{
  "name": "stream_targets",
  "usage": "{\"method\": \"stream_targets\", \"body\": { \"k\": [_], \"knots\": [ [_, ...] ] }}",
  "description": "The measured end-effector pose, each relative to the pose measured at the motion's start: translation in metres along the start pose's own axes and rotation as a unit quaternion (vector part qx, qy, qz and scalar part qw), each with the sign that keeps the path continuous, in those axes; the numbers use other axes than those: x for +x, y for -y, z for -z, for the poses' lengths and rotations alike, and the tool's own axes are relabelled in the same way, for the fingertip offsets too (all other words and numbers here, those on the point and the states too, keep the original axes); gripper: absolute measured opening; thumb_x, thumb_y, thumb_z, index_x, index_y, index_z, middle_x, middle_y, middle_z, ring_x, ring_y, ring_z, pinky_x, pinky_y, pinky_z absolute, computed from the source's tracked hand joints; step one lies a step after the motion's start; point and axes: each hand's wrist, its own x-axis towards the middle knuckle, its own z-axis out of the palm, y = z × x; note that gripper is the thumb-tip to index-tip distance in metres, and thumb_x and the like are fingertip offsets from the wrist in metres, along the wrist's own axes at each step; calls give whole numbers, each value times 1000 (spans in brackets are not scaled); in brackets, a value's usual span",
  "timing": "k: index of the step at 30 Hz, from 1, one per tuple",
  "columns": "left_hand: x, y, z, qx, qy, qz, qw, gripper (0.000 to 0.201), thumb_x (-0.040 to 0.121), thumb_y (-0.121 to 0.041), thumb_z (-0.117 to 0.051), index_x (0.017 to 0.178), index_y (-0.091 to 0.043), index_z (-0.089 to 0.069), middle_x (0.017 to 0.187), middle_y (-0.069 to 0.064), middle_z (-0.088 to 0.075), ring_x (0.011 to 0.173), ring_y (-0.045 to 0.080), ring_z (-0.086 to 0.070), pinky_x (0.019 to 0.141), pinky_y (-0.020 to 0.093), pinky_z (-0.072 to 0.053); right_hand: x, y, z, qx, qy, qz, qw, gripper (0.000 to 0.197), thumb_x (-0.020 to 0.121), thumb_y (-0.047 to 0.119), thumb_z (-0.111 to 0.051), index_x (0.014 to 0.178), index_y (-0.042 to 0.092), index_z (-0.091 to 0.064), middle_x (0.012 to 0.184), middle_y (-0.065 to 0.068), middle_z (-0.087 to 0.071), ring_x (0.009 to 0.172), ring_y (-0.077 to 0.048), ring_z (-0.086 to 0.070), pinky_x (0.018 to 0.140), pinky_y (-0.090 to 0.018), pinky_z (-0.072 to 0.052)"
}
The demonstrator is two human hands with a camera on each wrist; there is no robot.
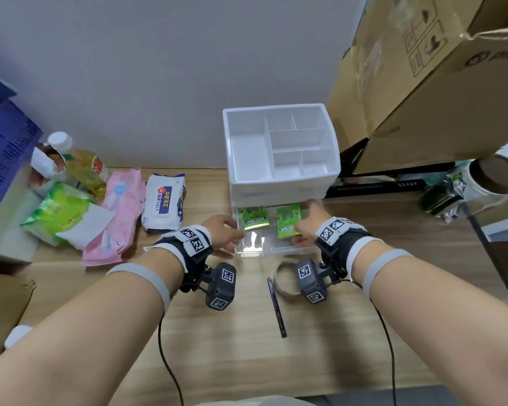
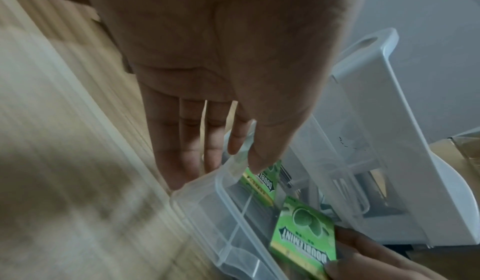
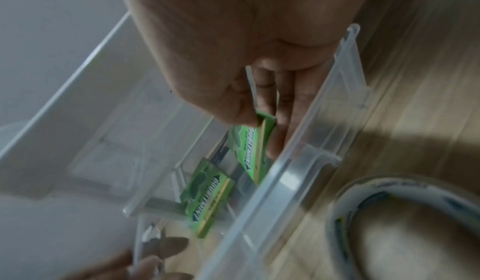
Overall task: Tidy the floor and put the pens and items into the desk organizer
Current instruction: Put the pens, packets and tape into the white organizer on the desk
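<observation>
The white desk organizer (image 1: 285, 183) stands on the wooden floor, its clear bottom drawer (image 1: 276, 252) pulled out toward me. One green gum pack (image 1: 254, 218) lies in the drawer's left half. My right hand (image 1: 301, 227) pinches a second green gum pack (image 1: 288, 225) over the right half, tilted, thumb on top (image 3: 241, 115). My left hand (image 1: 232, 232) holds the drawer's left wall (image 2: 197, 208), thumb inside, fingers (image 2: 187, 140) straight along the outside. A black pen (image 1: 277, 307) and a tape roll (image 1: 282, 281) lie on the floor just in front of the drawer.
Wipes packs (image 1: 165, 202), a pink pack (image 1: 121, 218), a green bag (image 1: 56, 212) and a bottle (image 1: 82, 165) lie at the left beside a blue basket (image 1: 3, 153). Cardboard boxes (image 1: 437, 83) rise at the right, with a jar (image 1: 493, 177) below them.
</observation>
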Motion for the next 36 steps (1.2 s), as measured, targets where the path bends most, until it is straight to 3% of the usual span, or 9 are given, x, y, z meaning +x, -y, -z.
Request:
{"method": "stream_targets", "body": {
  "k": [3,10,14,18,21,24,28,32,36],
  "knots": [
    [2,0,-1,0,1,0,1000,29,88,-14,-68,115,-12,-57,98,14,-67,76,24,-64,79,49,-60,-5,-3,4,-15,18,34,999,58,89,5,-53,141,22,-37,118,-2,-43,73,-32,-73,68,-40,-63],
    [7,0,-2,-5,-8,-1,1000,24,87,-13,-68,109,-10,-58,95,14,-66,73,24,-63,80,50,-60,-3,8,12,-193,-56,35,979,29,83,32,-61,100,8,-63,93,-11,-68,82,-29,-62,77,-30,-50],
    [8,3,-3,-7,-9,-1,1000,26,87,-14,-69,110,-9,-58,97,14,-67,74,23,-64,78,48,-61,-1,4,14,-48,-51,-8,998,32,81,20,-61,108,5,-53,81,-12,-71,65,-28,-73,61,-39,-61],
    [8,4,-3,0,-12,-12,1000,25,88,-15,-68,110,-9,-58,97,15,-67,74,23,-64,78,48,-61,-12,6,14,200,-15,-40,979,56,90,0,-57,140,14,-36,119,-28,-56,59,-28,-72,53,-34,-61],
    [6,3,-5,59,-42,-47,996,20,86,-19,-70,94,-10,-53,88,11,-65,74,23,-65,72,42,-62,-14,2,16,204,-41,-14,978,34,89,1,-60,121,7,-49,117,-20,-60,70,-27,-69,55,-27,-60],
    [1,2,-5,286,-146,-203,925,28,84,-29,-68,78,-21,-42,70,-2,-53,64,20,-55,55,29,-45,-12,-5,14,124,-101,-20,987,23,73,10,-70,85,11,-50,100,-16,-68,77,-33,-72,74,-41,-62],
    [-3,-3,-22,461,-111,-383,793,15,89,-33,-56,93,-19,-61,93,-1,-59,86,24,-60,71,31,-48,-13,1,11,-111,-149,-8,983,23,84,20,-68,99,8,-55,91,-8,-58,81,-29,-59,67,-30,-48],
    [10,3,-40,617,-134,-314,709,57,92,-56,-37,135,-20,-51,139,7,-51,129,28,-46,114,43,-27,-8,6,6,-193,-145,1,970,18,83,20,-68,88,7,-56,100,-16,-69,81,-31,-63,69,-28,-50],
    [10,5,-48,641,-116,-278,706,71,92,-65,-13,140,-25,-45,149,3,-45,140,22,-39,120,49,0,-5,0,5,-219,-66,-4,973,32,81,30,-73,66,14,-49,79,-5,-65,60,-18,-54,62,-25,-45]
  ]
}}
